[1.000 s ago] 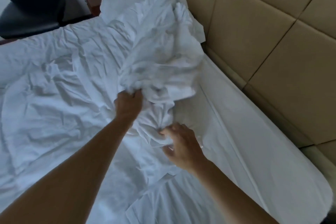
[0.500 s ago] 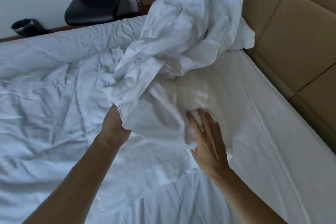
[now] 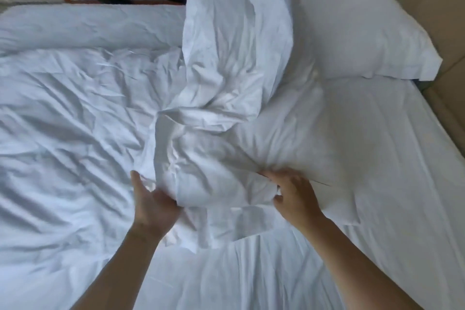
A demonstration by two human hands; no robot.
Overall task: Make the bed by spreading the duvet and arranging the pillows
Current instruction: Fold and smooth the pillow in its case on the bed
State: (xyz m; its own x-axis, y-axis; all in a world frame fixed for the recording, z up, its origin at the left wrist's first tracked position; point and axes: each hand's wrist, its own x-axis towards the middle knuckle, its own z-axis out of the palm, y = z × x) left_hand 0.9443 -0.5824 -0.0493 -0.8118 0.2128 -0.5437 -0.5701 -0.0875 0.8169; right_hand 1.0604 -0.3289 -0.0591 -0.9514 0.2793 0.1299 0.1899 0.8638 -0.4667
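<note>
While the bed sheet [image 3: 377, 184] is lying flat along the right side, the duvet [image 3: 75, 121] is spreading crumpled over the left half, its bunched portion [image 3: 234, 45] rising as a long fold pointing away from you toward the far edge. One pillow [image 3: 364, 33] is leaning against the headboard [image 3: 427, 7], long axis running along it. Your left hand [image 3: 151, 204] is cupping the bunched edge from below; your right hand [image 3: 294, 196] is gripping the fabric, fingers curled in.
</note>
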